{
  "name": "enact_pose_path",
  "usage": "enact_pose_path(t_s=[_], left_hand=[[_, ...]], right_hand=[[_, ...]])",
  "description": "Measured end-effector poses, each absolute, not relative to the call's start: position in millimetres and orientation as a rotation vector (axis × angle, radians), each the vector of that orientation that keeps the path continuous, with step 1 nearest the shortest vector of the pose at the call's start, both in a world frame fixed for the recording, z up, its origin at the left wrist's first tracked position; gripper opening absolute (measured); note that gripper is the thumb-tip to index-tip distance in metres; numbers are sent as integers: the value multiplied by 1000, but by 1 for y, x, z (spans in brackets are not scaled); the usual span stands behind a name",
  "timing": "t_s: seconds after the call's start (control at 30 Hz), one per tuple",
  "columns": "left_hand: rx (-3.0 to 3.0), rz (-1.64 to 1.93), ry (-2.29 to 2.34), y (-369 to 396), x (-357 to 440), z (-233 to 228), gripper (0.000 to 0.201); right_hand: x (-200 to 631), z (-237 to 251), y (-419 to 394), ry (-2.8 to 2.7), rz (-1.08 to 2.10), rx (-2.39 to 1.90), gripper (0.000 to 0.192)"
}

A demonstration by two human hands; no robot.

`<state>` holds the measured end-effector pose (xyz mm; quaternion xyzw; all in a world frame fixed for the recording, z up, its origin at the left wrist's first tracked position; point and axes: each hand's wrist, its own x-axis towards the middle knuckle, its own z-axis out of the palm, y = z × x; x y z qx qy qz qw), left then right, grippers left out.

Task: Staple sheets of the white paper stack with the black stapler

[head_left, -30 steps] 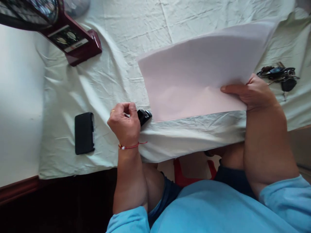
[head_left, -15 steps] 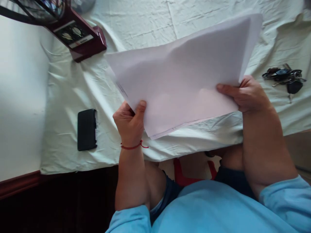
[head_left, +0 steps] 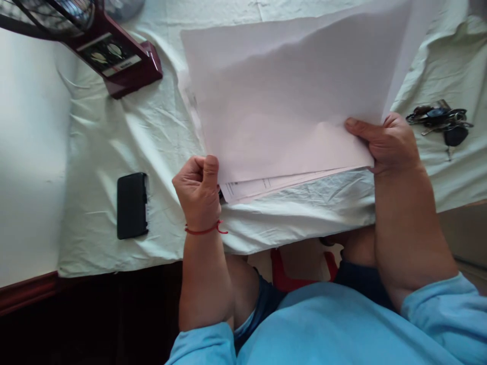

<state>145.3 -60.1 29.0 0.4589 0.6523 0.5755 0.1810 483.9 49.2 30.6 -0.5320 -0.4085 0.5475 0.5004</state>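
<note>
A stack of white paper sheets is held up above the cloth-covered table. The top sheet's visible side is blank. Lower sheets, with some print along their edges, stick out at the near and left sides. My left hand, with a red string at its wrist, pinches the near left corner of the top sheet between thumb and curled fingers. My right hand grips the stack's right side, thumb on top and fingers hidden beneath.
A black phone-like case lies at the left of the pale green tablecloth. A dark red fan base stands at the far left. At the right lies a bunch of keys. The table's near edge is just before my lap.
The top sheet has shifted up and away at the left, showing printed edges of the sheets below. My left hand has moved slightly left and now pinches the sheet's corner.
</note>
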Motion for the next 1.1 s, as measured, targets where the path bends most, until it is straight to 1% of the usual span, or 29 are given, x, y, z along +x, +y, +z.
enact_pose_path(t_s=[0.1, 0.17, 0.3, 0.37, 0.47, 0.53, 0.6, 0.67, 0.73, 0.8, 0.97, 1.1], left_hand=[[1309, 1497, 1819, -63, 144, 31, 58], [1307, 1486, 1866, -63, 144, 32, 56], [1266, 1590, 1923, -61, 146, 32, 69], [1225, 1622, 1863, -60, 146, 32, 72], [1231, 1583, 1761, -62, 145, 31, 59], [1279, 1540, 1779, -63, 144, 30, 53], [1316, 1533, 1832, -64, 143, 29, 55], [1316, 1555, 1857, -63, 143, 28, 62], [1286, 1603, 1841, -63, 144, 29, 70], [1259, 1624, 1790, -63, 145, 31, 73], [1304, 1482, 1721, -67, 145, 36, 60], [1350, 1449, 1824, -68, 143, 35, 61]], right_hand=[[483, 29, 53, -965, 1269, -1278, 65], [481, 29, 53, -963, 1259, -1261, 66], [477, 32, 50, -955, 1273, -1230, 63], [476, 33, 50, -954, 1266, -1244, 62], [478, 32, 50, -977, 1246, -1262, 62], [479, 31, 51, -985, 1243, -1263, 63], [479, 30, 51, -988, 1241, -1263, 64], [479, 30, 50, -998, 1235, -1253, 64], [478, 31, 50, -1008, 1229, -1247, 65], [478, 31, 49, -1008, 1222, -1242, 65], [479, 30, 51, -979, 1179, -1206, 61], [477, 30, 51, -999, 1159, -1198, 62]])
